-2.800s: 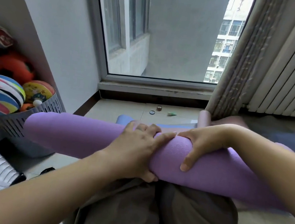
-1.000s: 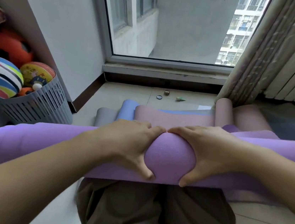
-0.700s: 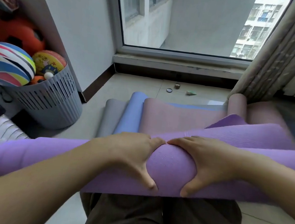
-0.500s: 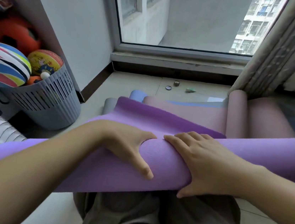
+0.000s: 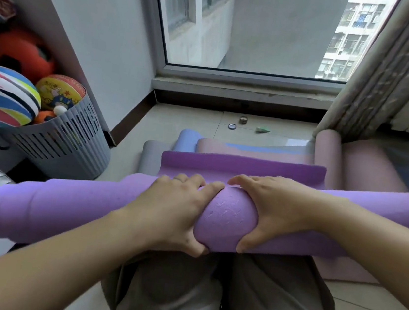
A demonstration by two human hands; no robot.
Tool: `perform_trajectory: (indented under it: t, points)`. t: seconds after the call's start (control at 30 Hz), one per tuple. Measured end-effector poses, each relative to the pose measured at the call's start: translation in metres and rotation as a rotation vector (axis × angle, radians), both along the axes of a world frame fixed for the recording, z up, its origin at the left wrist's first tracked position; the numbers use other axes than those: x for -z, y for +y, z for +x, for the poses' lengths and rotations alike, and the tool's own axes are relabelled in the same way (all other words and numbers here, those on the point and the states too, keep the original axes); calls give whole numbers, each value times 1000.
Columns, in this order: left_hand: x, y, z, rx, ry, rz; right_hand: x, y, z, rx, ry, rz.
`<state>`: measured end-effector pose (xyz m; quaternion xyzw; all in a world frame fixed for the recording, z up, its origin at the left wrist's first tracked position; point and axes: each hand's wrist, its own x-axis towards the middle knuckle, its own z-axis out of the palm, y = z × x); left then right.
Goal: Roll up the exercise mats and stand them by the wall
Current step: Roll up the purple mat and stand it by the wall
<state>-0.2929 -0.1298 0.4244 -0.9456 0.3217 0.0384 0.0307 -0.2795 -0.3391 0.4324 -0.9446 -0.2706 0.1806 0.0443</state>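
Both hands are clasping the middle of the purple mat roll (image 5: 229,218). The left hand (image 5: 176,210) is curling its fingers over the top, with the thumb tucking under the near side. The right hand (image 5: 276,210) is gripping the same way just beside it, and the two index fingertips are almost meeting on the far side. A short stretch of roll is showing between the palms. The roll is lying crosswise over the person's lap (image 5: 206,296), its left end sticking out well past the knee and its right end running out of view. Its loose tail (image 5: 243,168) is lying flat beyond the hands, over a pink mat (image 5: 250,150), a blue mat (image 5: 187,138) and a grey mat (image 5: 150,153) on the tiled floor (image 5: 177,115). A basket (image 5: 65,143) of balls is standing to the left, near the wall.
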Motion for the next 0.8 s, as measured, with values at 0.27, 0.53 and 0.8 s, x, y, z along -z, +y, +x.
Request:
perform_trajectory:
  t: [0.27,0.53,0.8]
  points:
    - [-62,2,2,31,-33,1,-55,-2,14,-12,5,49]
    - [2,7,-21,-1,192,48,-3,5,-23,-30,47,14]
    - [-17,10,33,-94,649,-75,8,11,-30,-71,-179,-88]
